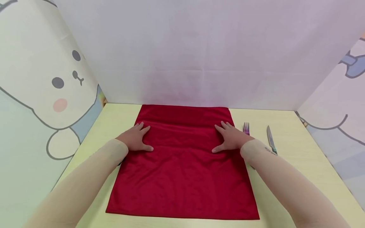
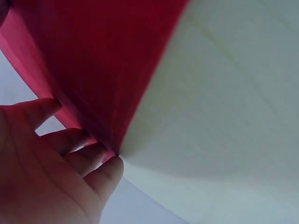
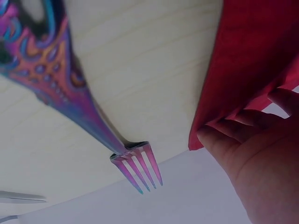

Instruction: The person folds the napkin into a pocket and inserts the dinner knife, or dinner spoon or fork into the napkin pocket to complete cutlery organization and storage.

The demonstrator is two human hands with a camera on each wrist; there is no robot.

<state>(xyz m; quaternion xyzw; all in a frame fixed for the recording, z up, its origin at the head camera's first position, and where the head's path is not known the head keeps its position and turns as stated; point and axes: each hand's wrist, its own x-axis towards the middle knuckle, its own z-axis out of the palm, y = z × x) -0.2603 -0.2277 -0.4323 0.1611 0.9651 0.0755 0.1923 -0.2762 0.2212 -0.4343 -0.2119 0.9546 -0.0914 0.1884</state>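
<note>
across the red cloth (image 1: 184,180), left hand (image 1: 135,139) and right hand (image 1: 232,138) rest spread.

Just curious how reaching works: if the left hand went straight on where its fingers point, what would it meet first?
The left hand seems to touch the red cloth, so it would likely first meet more of that, then probably the white backdrop beyond, though depth is unclear.
</note>
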